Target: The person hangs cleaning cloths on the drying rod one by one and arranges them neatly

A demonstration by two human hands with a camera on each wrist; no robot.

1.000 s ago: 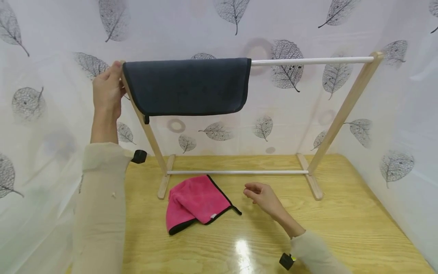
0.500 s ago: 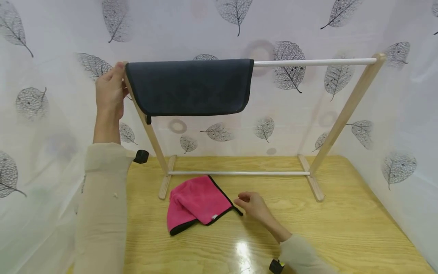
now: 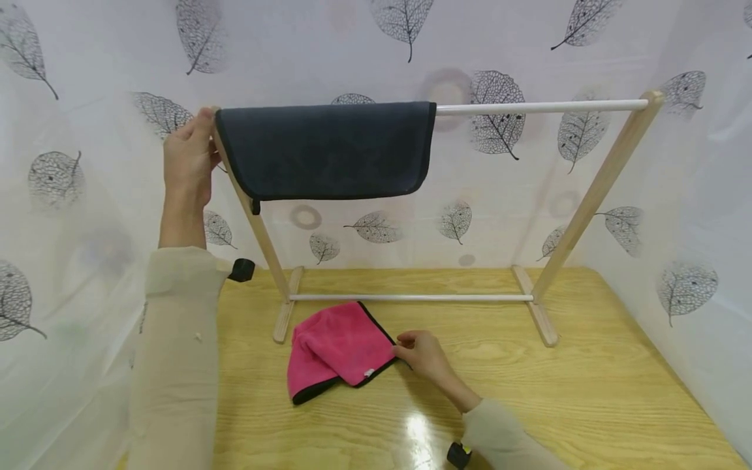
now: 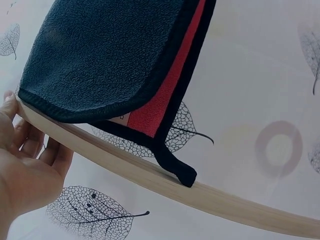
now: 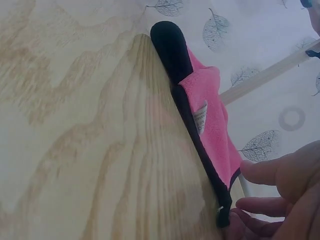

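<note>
My left hand [image 3: 189, 160] grips the top of the rack's left wooden post [image 4: 135, 162], thumb in front and fingers behind. Beside it a dark grey towel [image 3: 326, 150] with black edging hangs folded over the rack's upper white bar; its inner side shows red in the left wrist view, and a black loop [image 4: 175, 167] dangles at its corner. A pink towel [image 3: 346, 343] with black trim and a small white label [image 5: 200, 118] lies crumpled on the table. At its right corner is my right hand [image 3: 425, 356], thumb and fingers apart around the corner and its loop [image 5: 223, 210].
The wooden rack's right post [image 3: 593, 196] and foot [image 3: 536, 307] stand at the right. A lower white bar [image 3: 411, 297] runs behind the pink towel. The wood-grain table [image 3: 587, 385] extends to the right, and a leaf-patterned curtain [image 3: 388, 39] encloses the back and sides.
My right hand has moved left to the pink towel's right corner. The left hand stays on the post, and both towels look unmoved.
</note>
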